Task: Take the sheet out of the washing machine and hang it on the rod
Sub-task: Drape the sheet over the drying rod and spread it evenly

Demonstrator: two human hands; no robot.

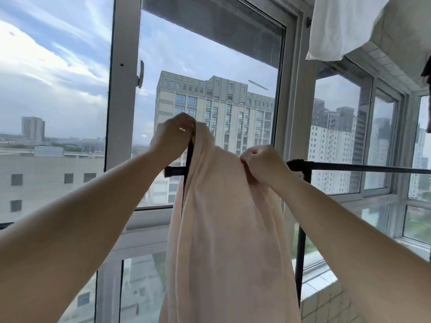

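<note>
Two bare arms reach forward toward a window [210,66] overlooking city buildings. The left hand [172,136] is raised, its fingers [186,122] curled over the top fold of a pale pink sheet [224,229], gripping it. The right hand [261,164] sits lower, its fingers [250,153] clenched around a bunch of the same sheet. The sheet hangs in long folds between the hands, draped over a black drying rack; it hides the stretch of rod [363,169] between them, so only the bar running right and a short stub at the left show. The fingertips of both hands are buried in cloth. The sheet's lower end is cut off by the bottom edge. A white cloth [342,26] hangs at upper right, partly out of view.
</note>
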